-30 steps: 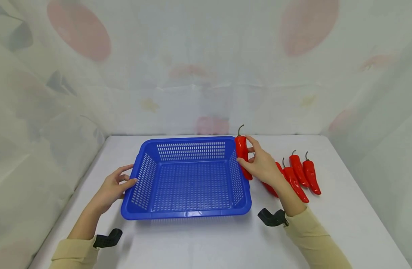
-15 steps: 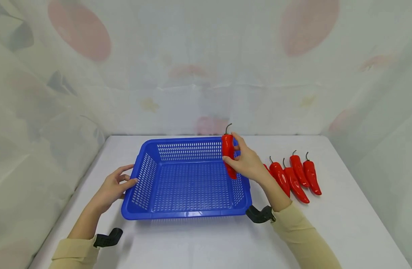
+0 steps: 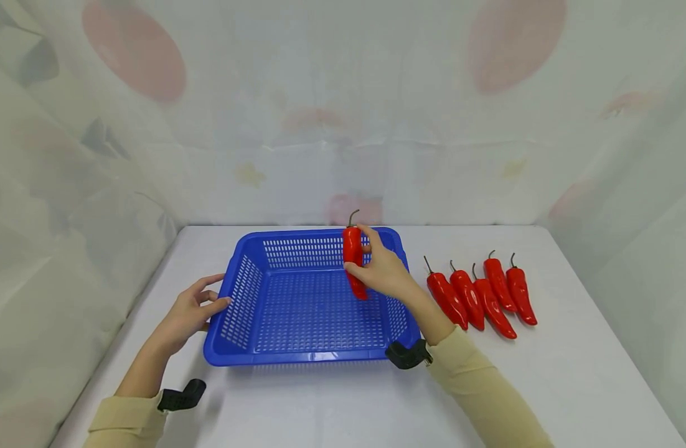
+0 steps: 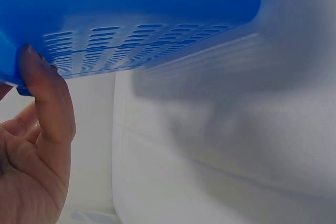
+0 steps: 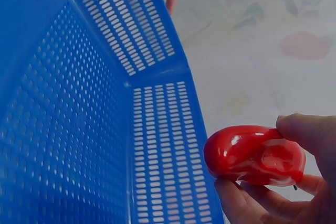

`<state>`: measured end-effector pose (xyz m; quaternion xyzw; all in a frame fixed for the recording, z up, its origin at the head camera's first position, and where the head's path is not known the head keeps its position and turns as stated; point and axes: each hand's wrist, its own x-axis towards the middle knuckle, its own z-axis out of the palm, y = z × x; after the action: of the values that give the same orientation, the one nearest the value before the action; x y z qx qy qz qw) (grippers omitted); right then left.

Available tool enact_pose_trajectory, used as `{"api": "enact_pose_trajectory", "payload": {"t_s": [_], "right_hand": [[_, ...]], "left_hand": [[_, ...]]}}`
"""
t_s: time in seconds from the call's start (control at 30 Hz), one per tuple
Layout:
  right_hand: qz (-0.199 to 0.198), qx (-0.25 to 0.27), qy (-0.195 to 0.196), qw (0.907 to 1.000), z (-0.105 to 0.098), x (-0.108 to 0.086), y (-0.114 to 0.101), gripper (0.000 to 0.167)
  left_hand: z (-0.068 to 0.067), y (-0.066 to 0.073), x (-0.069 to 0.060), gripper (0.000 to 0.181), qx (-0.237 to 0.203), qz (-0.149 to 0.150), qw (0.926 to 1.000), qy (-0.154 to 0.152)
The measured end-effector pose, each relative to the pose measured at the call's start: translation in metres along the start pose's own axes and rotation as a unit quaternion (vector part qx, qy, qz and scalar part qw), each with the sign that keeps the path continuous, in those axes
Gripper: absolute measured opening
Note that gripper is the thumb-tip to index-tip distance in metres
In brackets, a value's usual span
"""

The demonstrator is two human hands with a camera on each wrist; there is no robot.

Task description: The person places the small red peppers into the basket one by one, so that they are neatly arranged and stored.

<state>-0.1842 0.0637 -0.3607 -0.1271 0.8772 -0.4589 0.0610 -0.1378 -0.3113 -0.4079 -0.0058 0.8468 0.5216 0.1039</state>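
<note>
A red chili pepper (image 3: 352, 247) with a green stem is pinched between the thumb and fingers of my right hand (image 3: 385, 269). It hangs above the right part of a blue plastic basket (image 3: 315, 357), stem toward the back. The right wrist view shows the pepper (image 5: 252, 153) end-on beside the basket's perforated wall (image 5: 173, 150). On the left, my left hand (image 3: 187, 314) grips the basket's left rim, thumb on top. Its fingers reach the underside of the rim in the left wrist view, where the basket (image 4: 131, 3) looks tilted or raised over its shadow.
Several more red peppers (image 3: 467, 298) lie in a row on the white table (image 3: 567, 373), right of the basket. A patterned white curtain (image 3: 432, 124) stands behind the table and along both sides. Black wrist cameras (image 3: 183, 396) sit at both cuffs.
My right hand has carried the pepper leftward, from the basket's right rim to over its interior. The peppers on the table are now uncovered by the arm. My left hand keeps its hold.
</note>
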Motion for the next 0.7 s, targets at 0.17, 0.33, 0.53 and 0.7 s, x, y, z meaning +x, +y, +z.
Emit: {"api": "enact_pose_trajectory", "payload": {"t_s": [0.17, 0.33, 0.53, 0.7], "right_hand": [[0.005, 0.011, -0.011, 0.9999, 0.010, 0.007, -0.003, 0.081], [0.001, 0.019, -0.023, 0.9996, 0.017, 0.014, -0.005, 0.080], [-0.003, 0.036, -0.045, 0.9983, 0.028, 0.021, -0.008, 0.081], [0.005, 0.050, -0.061, 0.9969, 0.038, 0.026, -0.010, 0.083]], "left_hand": [[0.000, 0.001, 0.000, 0.069, 0.004, -0.002, 1.0000, 0.001], [0.000, 0.002, -0.001, 0.069, 0.004, -0.003, 1.0000, 0.000], [0.000, 0.002, -0.001, 0.069, -0.004, -0.001, 1.0000, -0.001], [0.000, 0.001, -0.001, 0.069, -0.004, -0.003, 1.0000, -0.001]]}}
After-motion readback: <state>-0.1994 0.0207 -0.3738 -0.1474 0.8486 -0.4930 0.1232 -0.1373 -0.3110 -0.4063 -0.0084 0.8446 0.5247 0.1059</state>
